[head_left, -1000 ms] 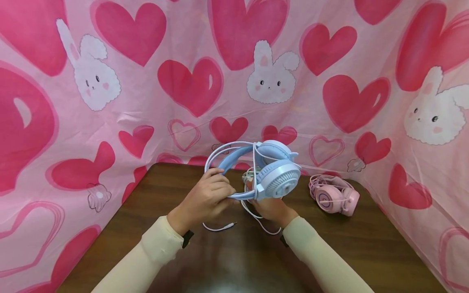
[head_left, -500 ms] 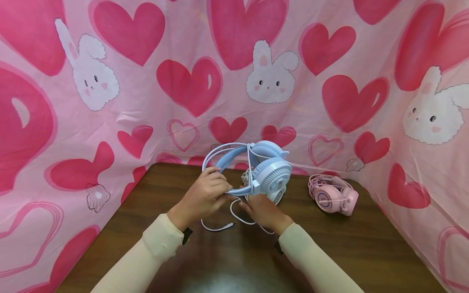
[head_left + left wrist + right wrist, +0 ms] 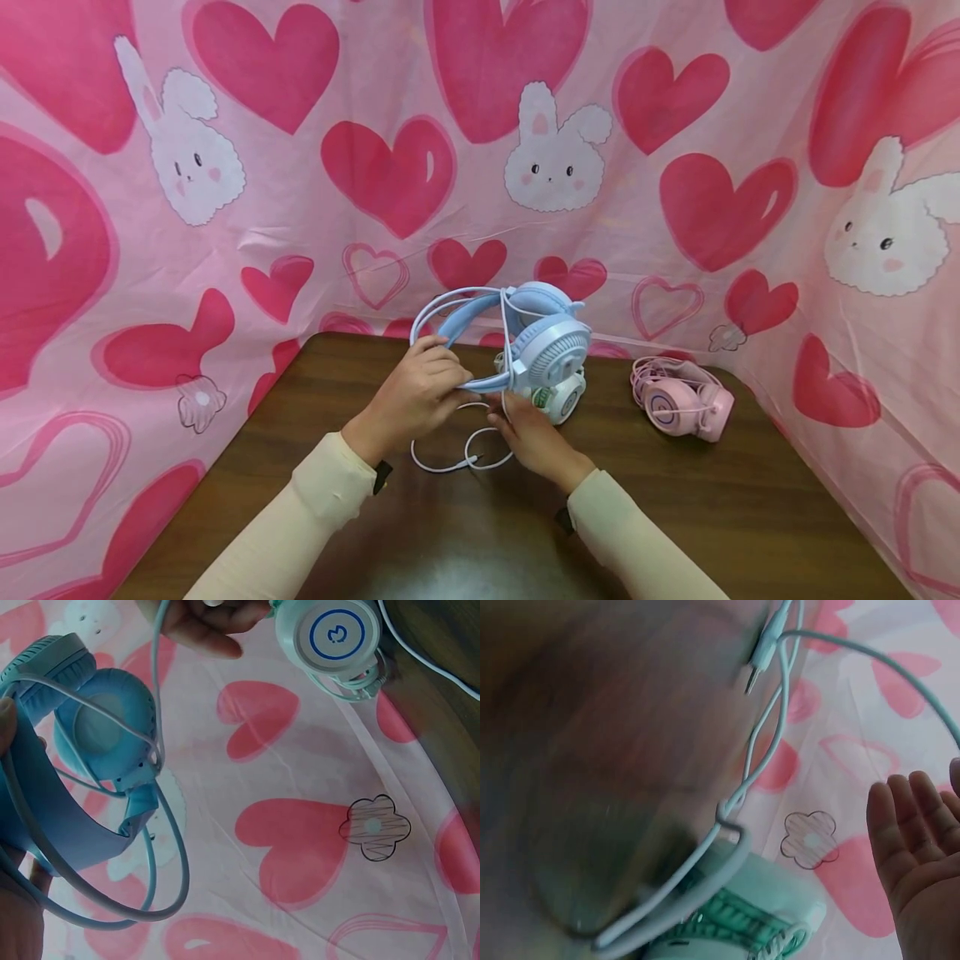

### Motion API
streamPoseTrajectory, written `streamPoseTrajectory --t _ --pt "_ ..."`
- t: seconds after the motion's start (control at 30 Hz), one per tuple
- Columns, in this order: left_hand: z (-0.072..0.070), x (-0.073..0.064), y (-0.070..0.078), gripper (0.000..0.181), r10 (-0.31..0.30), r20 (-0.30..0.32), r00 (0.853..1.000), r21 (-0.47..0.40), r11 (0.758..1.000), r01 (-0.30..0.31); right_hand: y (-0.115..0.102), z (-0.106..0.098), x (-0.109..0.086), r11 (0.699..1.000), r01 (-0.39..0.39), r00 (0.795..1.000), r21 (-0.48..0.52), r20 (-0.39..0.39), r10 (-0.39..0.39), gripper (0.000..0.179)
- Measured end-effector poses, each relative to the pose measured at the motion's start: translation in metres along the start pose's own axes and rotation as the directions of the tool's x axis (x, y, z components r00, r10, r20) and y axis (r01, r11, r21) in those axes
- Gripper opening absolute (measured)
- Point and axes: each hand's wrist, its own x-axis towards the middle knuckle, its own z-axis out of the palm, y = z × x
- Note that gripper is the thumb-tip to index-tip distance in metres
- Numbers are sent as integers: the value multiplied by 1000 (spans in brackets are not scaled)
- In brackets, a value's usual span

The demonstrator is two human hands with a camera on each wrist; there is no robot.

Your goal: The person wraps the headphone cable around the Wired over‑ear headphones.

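My left hand (image 3: 420, 393) grips the headband of a light blue headset (image 3: 553, 346), holding it above the table with its ear cups to the right. White cable is wound around the headset, and in the left wrist view the blue ear cup (image 3: 101, 727) shows close up. Just below the cups is my right hand (image 3: 542, 437), beside the hanging white cable (image 3: 487, 465). Its fingers look straight and relaxed in the right wrist view, the thumb partly cut off. Behind that hand a white and green headset (image 3: 564, 402) rests on the table, partly hidden by the blue one.
A pink headset (image 3: 682, 404) with its cable lies toward the right back of the dark wooden table (image 3: 465, 533). The cable's plug end lies on the table in front of the hands. Pink heart-and-rabbit cloth (image 3: 480, 208) walls the back and sides.
The blue headset has shifted a little left. My right hand has drawn slightly left and away from the ear cups, uncovering the white and green headset. The loose cable now forms a loop near the plug.
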Motion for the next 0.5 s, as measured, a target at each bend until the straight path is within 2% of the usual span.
streamPoseTrajectory --t 0.17,0.33,0.5 --pt "2 -2 -1 22 -2 12 1000 14 1000 2 -7 2 0 998 30 999 55 -24 -28 27" --pt "4 -2 -3 21 -8 21 1000 31 999 8 -11 3 -2 999 7 1000 51 -15 -6 32" --pt "6 -3 -7 21 -7 24 1000 50 999 5 -18 2 -5 998 -26 1000 55 -11 27 29"
